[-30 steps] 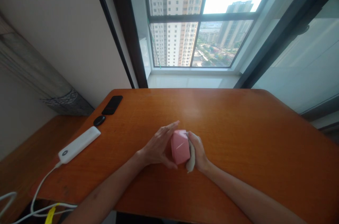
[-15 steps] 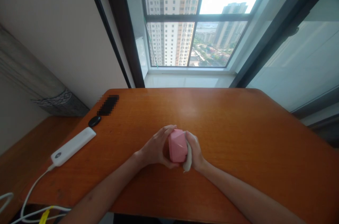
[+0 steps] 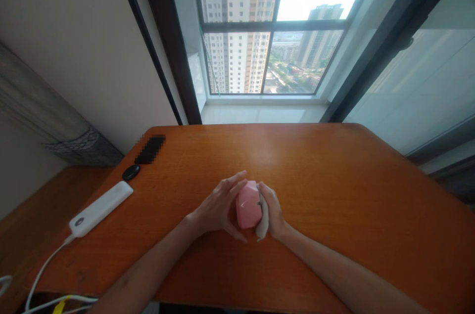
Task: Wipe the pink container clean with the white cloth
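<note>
A pink faceted block-like object (image 3: 248, 207) is between my two hands, above the near middle of the table. My left hand (image 3: 218, 205) curves around its left side with thumb and fingers spread. The thumb stands clear below the object and the top finger is raised, while another finger lies by its upper left edge. A pale grey-white cloth (image 3: 263, 220) is pressed to the object's right side. My right hand (image 3: 273, 210) is closed on this cloth, with its fingers partly hidden behind it. A small dark spot shows on the object's right edge.
The wooden table (image 3: 334, 190) reaches to a window (image 3: 272, 57). On the left lie a white power strip-like device (image 3: 101, 208) with a cable (image 3: 44, 264), a black oval item (image 3: 131, 172) and a blurred-out dark rectangle (image 3: 150, 150). A curtain (image 3: 63, 111) hangs at far left.
My left thumb and top finger have moved outward from the pink object, loosening the hand. The object's visible facets have turned slightly. My right hand stays against it with the cloth.
</note>
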A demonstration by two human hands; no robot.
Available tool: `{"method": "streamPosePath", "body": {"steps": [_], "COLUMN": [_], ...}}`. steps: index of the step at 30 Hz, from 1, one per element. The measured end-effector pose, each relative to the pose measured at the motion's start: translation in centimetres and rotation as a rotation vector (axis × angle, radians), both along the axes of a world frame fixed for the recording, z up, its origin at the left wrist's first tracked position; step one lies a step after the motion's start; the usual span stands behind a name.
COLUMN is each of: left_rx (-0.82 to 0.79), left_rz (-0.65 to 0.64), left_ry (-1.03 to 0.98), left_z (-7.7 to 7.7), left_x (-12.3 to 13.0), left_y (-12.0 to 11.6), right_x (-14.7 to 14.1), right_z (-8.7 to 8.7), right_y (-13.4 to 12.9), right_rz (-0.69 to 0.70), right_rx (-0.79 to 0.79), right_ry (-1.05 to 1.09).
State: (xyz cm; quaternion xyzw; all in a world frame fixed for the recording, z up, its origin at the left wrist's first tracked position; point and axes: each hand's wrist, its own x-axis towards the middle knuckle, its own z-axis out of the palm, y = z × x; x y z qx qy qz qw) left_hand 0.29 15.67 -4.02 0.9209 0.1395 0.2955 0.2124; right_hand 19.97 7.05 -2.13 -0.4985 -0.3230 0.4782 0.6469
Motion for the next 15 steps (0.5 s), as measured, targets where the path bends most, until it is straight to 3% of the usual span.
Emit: {"method": "streamPosePath", "body": {"steps": [2, 5, 8, 13, 15], "left_rx": [0.145, 0.143, 0.012, -0.401, -0.498], "left_rz": [-0.012, 0.021, 0.034, 0.033, 0.031], "left_ry": [-0.004, -0.006, -0.081, -0.153, -0.134], "left_z": [0.0, 0.0, 0.1, 0.6, 0.6], "left_x": [0.0, 0.2, 0.8, 1.4, 1.4], "left_y": [0.1, -0.1, -0.7, -1.6, -1.6], "right_x": [-0.1, -0.1, 0.0, 0.0, 0.0], "right_z": [0.1, 0.3, 0.2, -0.4, -0.4], "right_y": [0.1, 0.1, -0.3, -0.9, -1.0], "right_rz": [-0.015, 0.018, 0.067, 0.077, 0.067], "right_rx": [-0.01, 0.0, 0.036, 0.013, -0.007], "right_ry": [0.035, 0.042, -0.018, -0.185, -0.21]}}
